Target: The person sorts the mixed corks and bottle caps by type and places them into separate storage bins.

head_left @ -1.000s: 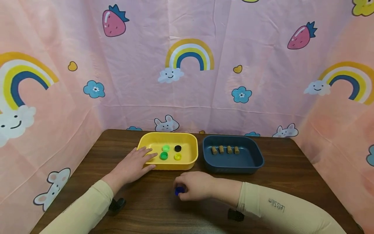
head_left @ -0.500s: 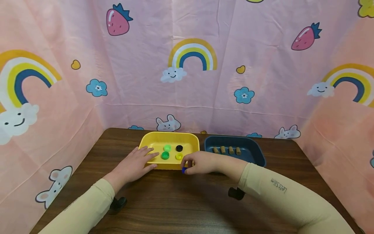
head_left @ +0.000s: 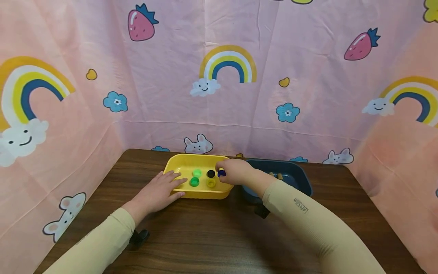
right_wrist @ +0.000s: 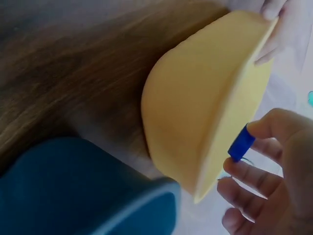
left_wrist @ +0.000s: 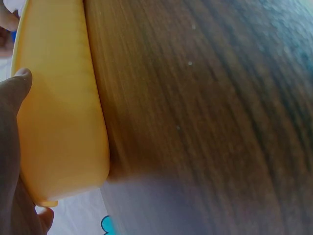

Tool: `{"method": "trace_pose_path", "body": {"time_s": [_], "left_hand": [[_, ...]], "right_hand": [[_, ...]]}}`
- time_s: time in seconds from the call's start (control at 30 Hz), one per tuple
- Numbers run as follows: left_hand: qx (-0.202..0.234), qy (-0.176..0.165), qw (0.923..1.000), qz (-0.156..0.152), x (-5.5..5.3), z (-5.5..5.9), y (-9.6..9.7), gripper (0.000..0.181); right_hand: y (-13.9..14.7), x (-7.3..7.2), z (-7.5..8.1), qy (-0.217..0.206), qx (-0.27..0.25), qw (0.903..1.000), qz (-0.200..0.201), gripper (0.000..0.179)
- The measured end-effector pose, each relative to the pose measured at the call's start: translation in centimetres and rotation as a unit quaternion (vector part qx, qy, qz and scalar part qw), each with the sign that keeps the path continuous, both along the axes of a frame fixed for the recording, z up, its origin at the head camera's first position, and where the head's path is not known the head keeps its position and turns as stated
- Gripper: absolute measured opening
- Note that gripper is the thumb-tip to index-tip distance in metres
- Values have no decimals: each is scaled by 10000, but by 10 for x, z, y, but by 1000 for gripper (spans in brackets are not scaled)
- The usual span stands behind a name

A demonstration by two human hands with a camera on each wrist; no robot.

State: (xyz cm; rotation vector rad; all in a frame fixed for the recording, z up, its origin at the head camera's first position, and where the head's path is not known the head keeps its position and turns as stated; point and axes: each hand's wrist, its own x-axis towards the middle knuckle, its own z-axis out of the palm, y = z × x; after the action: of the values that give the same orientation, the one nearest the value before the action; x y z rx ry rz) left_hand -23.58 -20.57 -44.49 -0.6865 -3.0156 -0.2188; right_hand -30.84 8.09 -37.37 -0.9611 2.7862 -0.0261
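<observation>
My right hand (head_left: 236,171) is over the right part of the yellow tray (head_left: 202,195), pinching a blue bottle cap (right_wrist: 241,143) between thumb and fingertips. In the right wrist view the cap is tilted, just past the tray's rim. To its left, inside the tray, are a black cap (head_left: 211,174), a light green cap (head_left: 197,173), a green cap (head_left: 194,181) and a yellow cap (head_left: 211,183). Spread across the tray's left end is my left hand (head_left: 157,193), fingers extended over the rim and thumb (left_wrist: 22,81) against the front wall.
A dark blue tray (head_left: 297,171) stands close to the yellow one's right side. It holds several corks (head_left: 280,176), partly hidden by my right arm. Both trays sit on a brown wooden table (head_left: 205,236), with a patterned pink curtain (head_left: 164,102) behind and at the sides.
From the tabletop in front, my right hand has carried the blue bottle cap up and forward over the yellow tray's front wall. My left hand has stayed at the tray's left end.
</observation>
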Motion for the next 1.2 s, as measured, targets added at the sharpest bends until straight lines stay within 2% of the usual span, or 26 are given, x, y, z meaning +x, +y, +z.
{"method": "trace_pose_path", "body": {"time_s": [0.23, 0.5, 0.63, 0.93, 1.2], "left_hand": [[-2, 130, 9999, -58, 0, -3, -2, 61], [-37, 21, 10000, -46, -1, -3, -1, 62], [-56, 42, 10000, -49, -1, -2, 0, 62], [-45, 46, 10000, -68, -1, -1, 3, 61], [-129, 27, 9999, 24, -1, -1, 2, 62]], "right_hand": [[-13, -17, -21, 598, 603, 9964, 0, 35], [-25, -24, -29, 812, 1386, 9870, -32, 11], [-30, -26, -33, 945, 1614, 9823, 72, 11], [-29, -32, -43, 839, 1565, 9841, -15, 12], [-29, -30, -43, 886, 1470, 9851, 75, 10]]}}
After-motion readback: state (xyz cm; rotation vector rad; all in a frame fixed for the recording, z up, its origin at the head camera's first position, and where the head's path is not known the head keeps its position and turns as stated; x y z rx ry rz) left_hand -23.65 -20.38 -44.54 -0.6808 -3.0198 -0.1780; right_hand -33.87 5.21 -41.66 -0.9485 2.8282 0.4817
